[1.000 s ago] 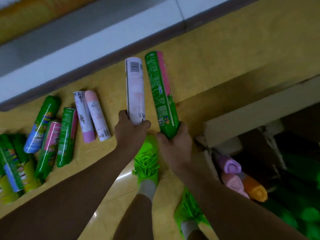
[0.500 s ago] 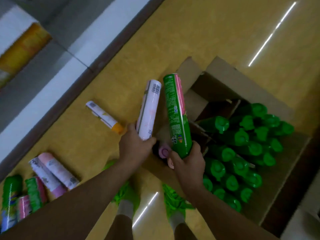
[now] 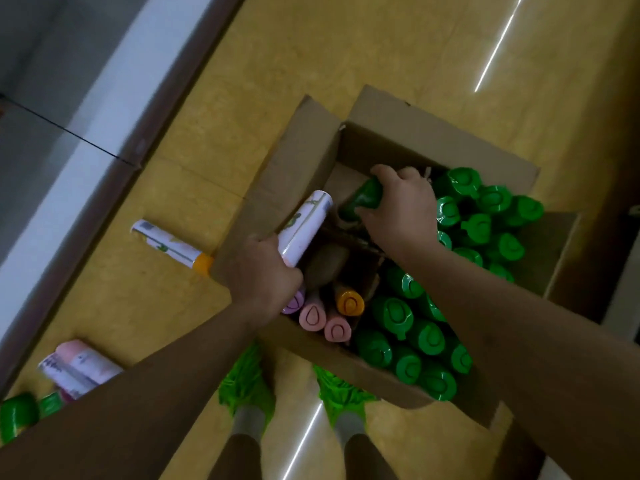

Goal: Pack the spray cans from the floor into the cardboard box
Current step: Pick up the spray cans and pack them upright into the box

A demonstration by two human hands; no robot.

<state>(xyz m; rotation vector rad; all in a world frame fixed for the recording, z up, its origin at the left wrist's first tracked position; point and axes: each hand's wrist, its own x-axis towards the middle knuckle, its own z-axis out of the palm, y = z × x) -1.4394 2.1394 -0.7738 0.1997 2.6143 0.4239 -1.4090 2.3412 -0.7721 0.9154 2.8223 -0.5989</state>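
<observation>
I see the open brown cardboard box [image 3: 408, 133] on the yellow floor [image 3: 311, 57], filling the centre and right of the frame, its flaps folded outward. My right hand [image 3: 398, 209] is inside the box near its upper middle, fingers curled round the cap end of a green spray can [image 3: 363, 197], which stands tilted in a cell of the cardboard divider [image 3: 349, 237]. My left hand [image 3: 263, 275] is at the box's left edge, fingers wrapped round the lower end of a white cylindrical spray can with a floral print [image 3: 304, 226]; the can slants up and to the right, its far end over the box's interior.

The right half of the box is packed with upright cans with green caps [image 3: 478, 216]. In the lower left corner of the box stand two pink-capped cans [image 3: 323, 322], an orange-capped can [image 3: 349, 301] and a lilac cap [image 3: 294, 301] partly hidden by my left hand.

On the floor at centre left, just beside the box flap, lies a white spray can with an orange cap [image 3: 169, 242]. At lower left, partly behind my left forearm, lie pink and white cans [image 3: 79, 367] and green cans [image 3: 17, 414]. Bright green shoes [image 3: 246, 386] show at the bottom centre. A white baseboard band [image 3: 104, 109] runs diagonally along the upper left.
</observation>
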